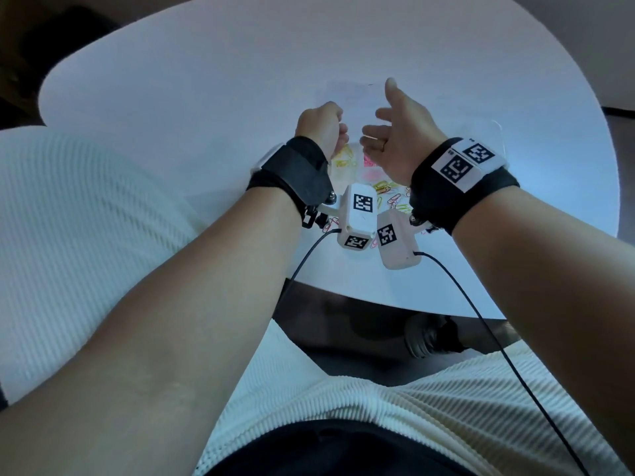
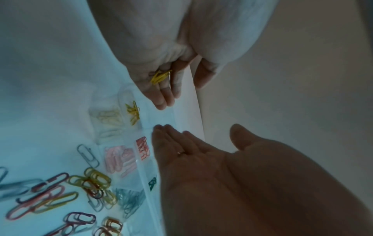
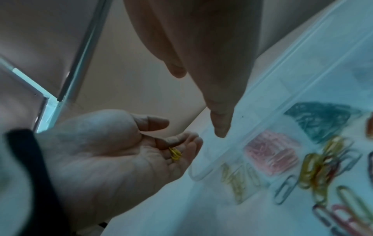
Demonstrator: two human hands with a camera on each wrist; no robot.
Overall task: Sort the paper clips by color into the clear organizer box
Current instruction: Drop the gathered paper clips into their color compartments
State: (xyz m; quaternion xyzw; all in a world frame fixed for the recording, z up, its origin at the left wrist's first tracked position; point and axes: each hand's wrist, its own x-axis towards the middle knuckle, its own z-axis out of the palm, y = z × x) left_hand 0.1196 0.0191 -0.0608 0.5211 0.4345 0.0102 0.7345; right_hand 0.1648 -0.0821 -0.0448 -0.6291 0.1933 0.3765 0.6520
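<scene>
The clear organizer box [image 1: 355, 161] lies on the white table under both hands. Its compartments hold yellow clips [image 2: 133, 111], pink clips [image 2: 119, 159], red clips [image 2: 143, 148] and teal clips [image 3: 318, 118]. My left hand [image 1: 323, 127] hovers above the box's left end, palm turned up, its curled fingers holding a few yellow paper clips [image 3: 175, 153]; the same yellow paper clips [image 2: 160, 76] show in the left wrist view. My right hand [image 1: 395, 132] is held open beside it, fingers [image 2: 171, 138] straight and empty, over the box's far wall.
A loose pile of mixed-colour paper clips [image 2: 60, 191] lies on the table [image 1: 206, 97] just in front of the box, with the same loose pile [image 1: 388, 194] under my wrists. The table's near edge is close to my lap. Wrist camera cables hang below.
</scene>
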